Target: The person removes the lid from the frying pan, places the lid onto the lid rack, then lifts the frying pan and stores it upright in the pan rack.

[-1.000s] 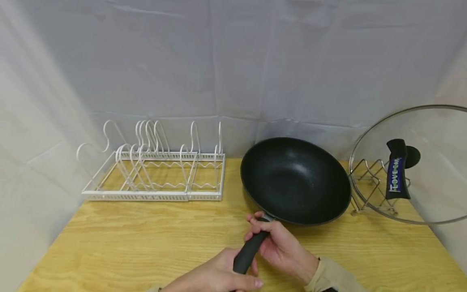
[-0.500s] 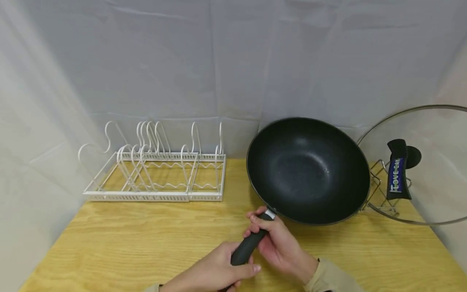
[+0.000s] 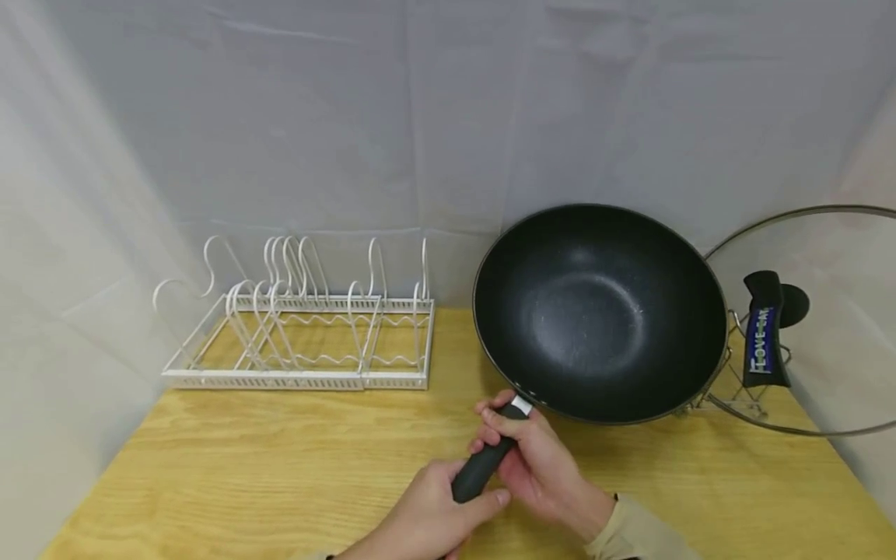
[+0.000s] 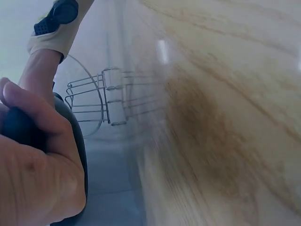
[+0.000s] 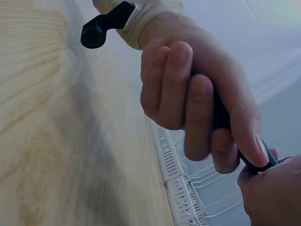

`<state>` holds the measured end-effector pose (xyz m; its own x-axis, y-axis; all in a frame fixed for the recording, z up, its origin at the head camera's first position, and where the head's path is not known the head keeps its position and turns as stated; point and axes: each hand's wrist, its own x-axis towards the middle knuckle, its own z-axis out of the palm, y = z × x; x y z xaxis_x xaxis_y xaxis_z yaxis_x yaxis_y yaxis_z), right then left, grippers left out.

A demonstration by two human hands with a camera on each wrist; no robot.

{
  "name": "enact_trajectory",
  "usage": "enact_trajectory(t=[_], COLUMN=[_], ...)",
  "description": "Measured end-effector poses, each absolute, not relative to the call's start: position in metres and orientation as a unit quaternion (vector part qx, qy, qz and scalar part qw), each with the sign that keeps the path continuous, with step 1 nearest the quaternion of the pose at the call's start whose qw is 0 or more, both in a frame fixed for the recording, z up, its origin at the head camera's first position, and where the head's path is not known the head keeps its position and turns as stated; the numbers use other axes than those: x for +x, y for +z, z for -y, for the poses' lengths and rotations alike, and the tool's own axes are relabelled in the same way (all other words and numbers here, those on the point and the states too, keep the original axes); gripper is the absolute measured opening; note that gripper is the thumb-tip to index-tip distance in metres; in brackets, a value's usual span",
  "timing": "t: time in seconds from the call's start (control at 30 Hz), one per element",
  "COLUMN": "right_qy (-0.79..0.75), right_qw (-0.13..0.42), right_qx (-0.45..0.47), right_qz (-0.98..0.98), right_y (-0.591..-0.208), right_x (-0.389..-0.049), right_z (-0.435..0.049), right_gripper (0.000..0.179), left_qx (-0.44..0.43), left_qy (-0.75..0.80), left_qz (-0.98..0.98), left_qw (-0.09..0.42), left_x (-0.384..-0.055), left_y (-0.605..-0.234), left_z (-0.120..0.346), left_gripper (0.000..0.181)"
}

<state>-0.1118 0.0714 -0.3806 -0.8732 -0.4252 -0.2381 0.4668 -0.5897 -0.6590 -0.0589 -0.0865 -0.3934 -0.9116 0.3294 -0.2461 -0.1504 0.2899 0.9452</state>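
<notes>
A black wok [image 3: 595, 311], tilted toward me, is held up over the right half of the table by its dark handle [image 3: 479, 470]. My left hand [image 3: 430, 505] grips the rear of that handle, its thumb lying along the side. Closer to the wok, my right hand [image 3: 539, 463] holds the handle from the right, just behind the silver collar. The right wrist view shows the curled fingers of the left hand [image 5: 188, 103] around the handle, with part of the right hand [image 5: 277, 193] in front. In the left wrist view, the left hand [image 4: 42, 169] hides most of the handle.
A white wire pan rack [image 3: 266, 379] stands at the left back of the wooden table [image 3: 280, 467]. At the right, a glass lid [image 3: 840, 373] with a black knob leans upright in a metal wire stand [image 4: 110, 96], partly behind the wok. A grey sheet [image 3: 315, 117] hangs behind.
The wok has risen and shifted to the right, now overlapping more of the lid and its stand. Both hands keep their hold on the handle.
</notes>
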Motion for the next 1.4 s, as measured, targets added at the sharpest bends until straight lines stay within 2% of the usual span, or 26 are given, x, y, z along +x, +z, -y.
enact_trajectory(t=[0.37, 0.63, 0.9, 1.13, 1.4], right_qy=[-0.887, -0.883, -0.870, -0.850, -0.829], right_qw=[0.270, 0.258, 0.260, 0.253, 0.249], right_qx=[-0.012, -0.037, -0.067, -0.087, -0.125], right_qz=[-0.375, -0.391, -0.413, -0.455, -0.485], right_y=[-0.374, -0.372, -0.372, -0.372, -0.371], right_x=[-0.118, -0.119, -0.125, -0.126, -0.123], right_z=[-0.079, -0.080, -0.085, -0.088, -0.088], right_gripper=[0.015, 0.016, 0.017, 0.016, 0.015], left_qx=[0.085, 0.126, 0.136, 0.204, 0.192], left_qy=[0.640, 0.657, 0.687, 0.711, 0.728], left_qz=[-0.732, -0.695, -0.648, -0.559, -0.540], left_qw=[0.216, 0.264, 0.300, 0.373, 0.376], left_x=[-0.058, -0.063, -0.065, -0.073, -0.073], left_y=[-0.398, -0.395, -0.388, -0.395, -0.400], left_z=[0.083, 0.094, 0.100, 0.114, 0.115], left_gripper=[0.030, 0.030, 0.043, 0.056, 0.069])
